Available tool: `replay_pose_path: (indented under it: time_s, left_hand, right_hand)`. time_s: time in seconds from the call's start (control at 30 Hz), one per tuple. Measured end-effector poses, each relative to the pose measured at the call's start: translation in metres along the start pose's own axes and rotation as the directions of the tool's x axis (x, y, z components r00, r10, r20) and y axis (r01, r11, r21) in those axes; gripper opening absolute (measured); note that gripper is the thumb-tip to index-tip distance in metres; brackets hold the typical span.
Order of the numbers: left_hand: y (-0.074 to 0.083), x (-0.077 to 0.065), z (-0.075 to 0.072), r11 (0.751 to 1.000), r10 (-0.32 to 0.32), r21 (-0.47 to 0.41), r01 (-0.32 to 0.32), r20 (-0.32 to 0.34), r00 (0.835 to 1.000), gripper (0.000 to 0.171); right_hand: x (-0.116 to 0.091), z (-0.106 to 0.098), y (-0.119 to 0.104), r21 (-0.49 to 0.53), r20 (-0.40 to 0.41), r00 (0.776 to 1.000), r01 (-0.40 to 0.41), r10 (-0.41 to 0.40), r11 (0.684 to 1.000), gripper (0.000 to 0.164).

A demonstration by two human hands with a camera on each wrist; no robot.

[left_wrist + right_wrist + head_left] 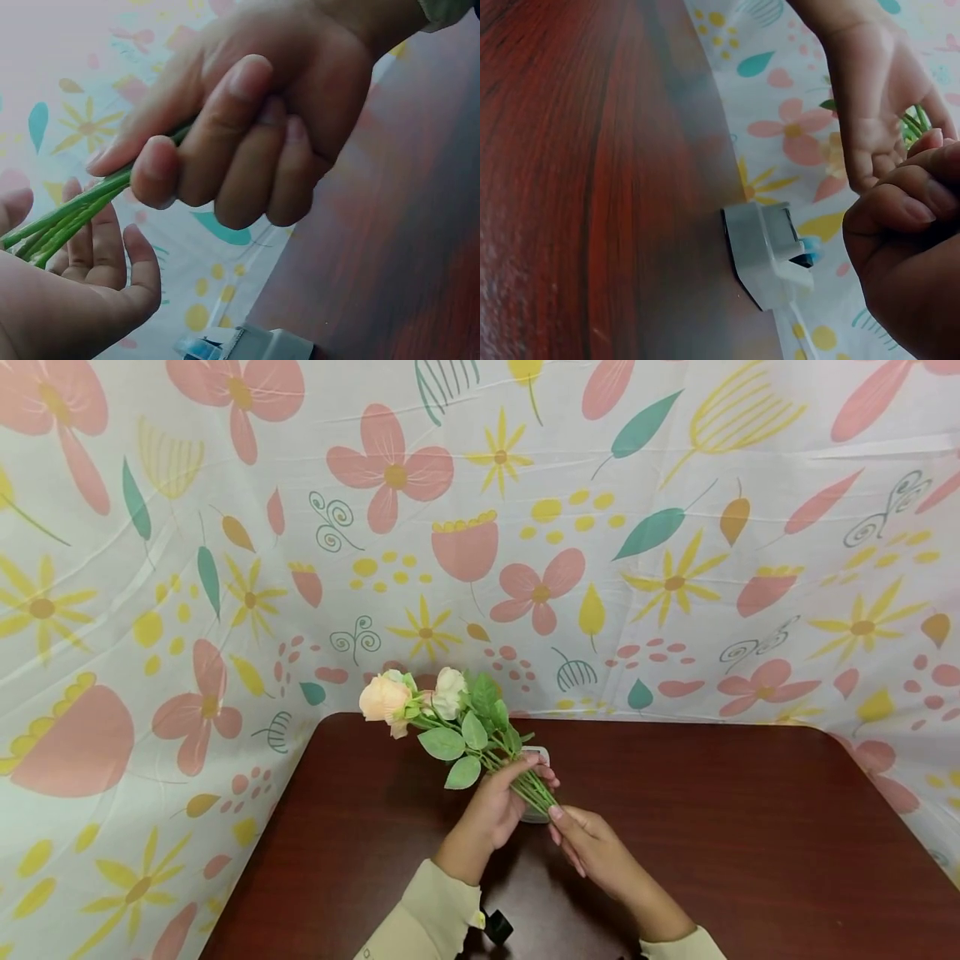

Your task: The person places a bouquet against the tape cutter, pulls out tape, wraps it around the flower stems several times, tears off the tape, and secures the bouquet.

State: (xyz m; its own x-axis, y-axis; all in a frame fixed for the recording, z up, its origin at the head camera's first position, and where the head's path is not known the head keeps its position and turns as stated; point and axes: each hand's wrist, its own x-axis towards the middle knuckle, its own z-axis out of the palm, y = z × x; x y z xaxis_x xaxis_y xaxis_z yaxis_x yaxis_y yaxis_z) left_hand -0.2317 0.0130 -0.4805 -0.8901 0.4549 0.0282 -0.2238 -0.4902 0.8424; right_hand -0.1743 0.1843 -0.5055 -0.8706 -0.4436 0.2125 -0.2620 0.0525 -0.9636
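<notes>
A bunch of roses [442, 710], with peach and white blooms and green leaves, slants over the table with its heads to the far left. My left hand [504, 797] cups the middle of the green stems [71, 217], which run between its thumb and loosely bent fingers. Lower down, my right hand [596, 847] grips the stem ends, its fingers curled tightly in the left wrist view. A small grey-white object [754, 251] with a blue part, resembling a tape dispenser, stands on the table behind the hands. In the head view the hands and stems partly hide it.
The dark reddish-brown table [712, 802] has rounded back corners. A cloth [465, 468] printed with flowers and leaves hangs behind it and along the left side. A small black block [497, 927] shows beside the left sleeve.
</notes>
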Motion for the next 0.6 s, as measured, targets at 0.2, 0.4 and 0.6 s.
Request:
replay_pose_path:
  time_s: [0.2,0.4,0.6]
  left_hand:
    - [0.0075,0.0021,-0.0045,1.000,0.001,-0.028,-0.001,0.007,1.000,0.023]
    - [0.0106,0.0018,-0.0057,0.999,-0.042,-0.006,0.042,-0.084,0.996,0.023]
    - [0.0076,0.0035,-0.0092,0.998,-0.056,0.013,0.059,-0.179,0.982,0.031]
  right_hand:
    - [-0.0002,-0.0037,-0.0007,-0.034,0.020,0.998,-0.051,0.052,0.998,0.042]
    - [-0.0003,-0.0073,-0.0003,-0.061,0.056,0.995,-0.083,0.086,0.995,0.044]
    - [0.0000,-0.0094,0.0023,-0.083,0.101,0.993,-0.051,0.059,0.995,0.043]
